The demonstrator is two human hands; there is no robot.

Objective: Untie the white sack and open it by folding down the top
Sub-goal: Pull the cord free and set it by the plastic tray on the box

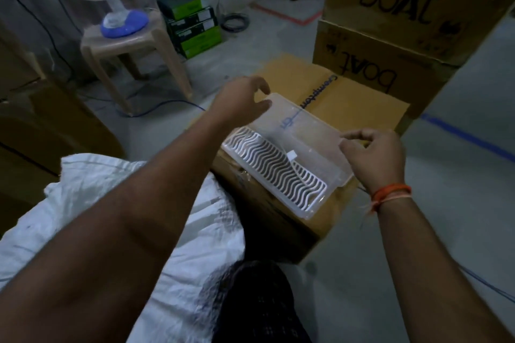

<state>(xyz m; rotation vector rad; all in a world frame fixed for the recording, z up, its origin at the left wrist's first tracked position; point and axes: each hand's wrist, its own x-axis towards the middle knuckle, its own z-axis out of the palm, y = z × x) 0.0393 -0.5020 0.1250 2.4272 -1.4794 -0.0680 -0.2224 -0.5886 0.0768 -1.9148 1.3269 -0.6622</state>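
Your left hand [245,97] has its grip spread over the far corner of a clear plastic tray [312,136], fingertips at its rim. Your right hand [373,153] pinches the tray's near right edge between thumb and fingers. The tray is smooth and translucent, holding a white wavy-slotted grid [276,167], and rests on a brown cardboard box [354,97]. The white sack [83,203], coarse woven plastic, lies crumpled under your left forearm, untouched. Stacked cartons [404,22] stand behind.

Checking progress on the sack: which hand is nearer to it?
Left. The left hand is beyond the sack, its forearm crossing over it; the right hand is off to the side.
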